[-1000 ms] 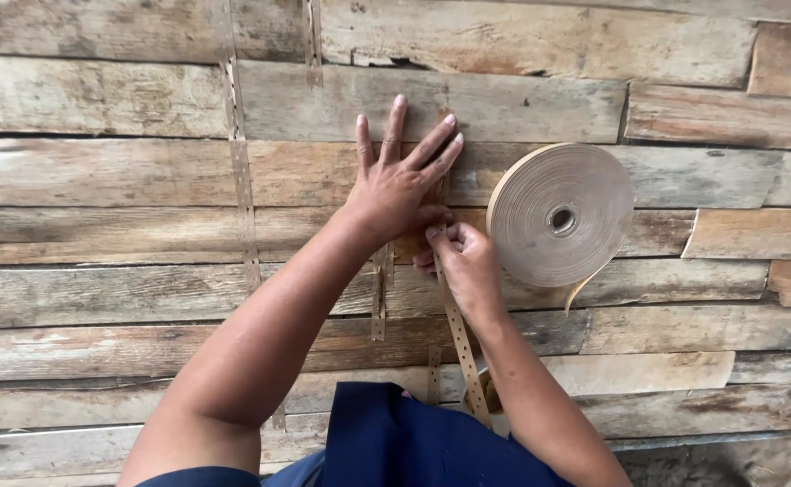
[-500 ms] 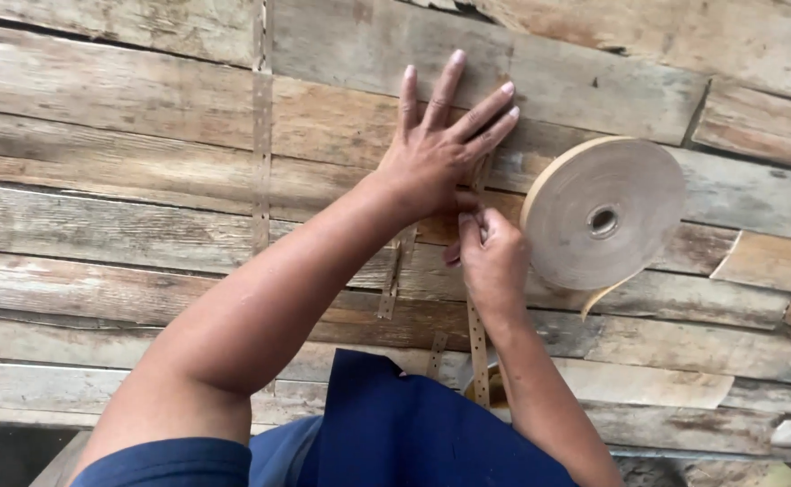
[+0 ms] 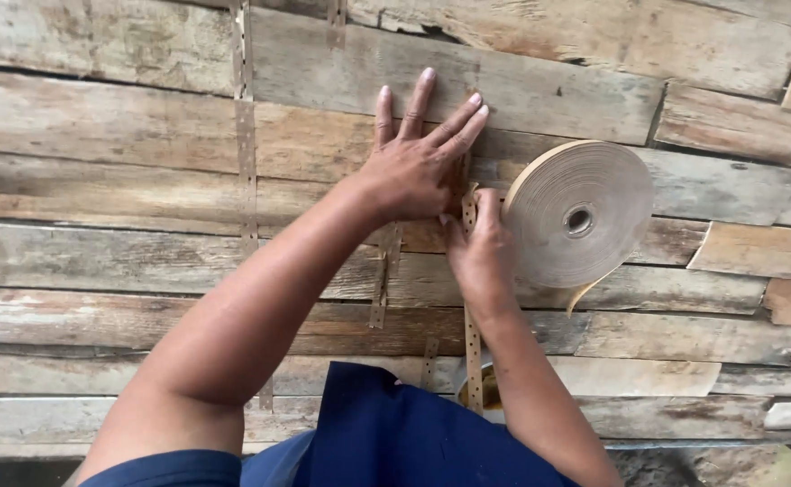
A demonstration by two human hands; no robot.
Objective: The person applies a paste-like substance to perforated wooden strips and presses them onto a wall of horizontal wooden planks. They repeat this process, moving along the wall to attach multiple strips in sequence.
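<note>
The left hand (image 3: 413, 167) is spread flat on the boards (image 3: 143, 180); the strip (image 3: 473, 347) is pinched by the right hand (image 3: 481, 248), left of the roll (image 3: 580, 216). A crooked seam could be caused by slipping.

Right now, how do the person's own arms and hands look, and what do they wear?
Both arms are bare from the upper arm down. The left hand and the right hand wear no gloves, and no ring, watch or bracelet shows. A short dark blue sleeve covers the top of the left arm. The fingernails on the left hand are short and plain.
</note>
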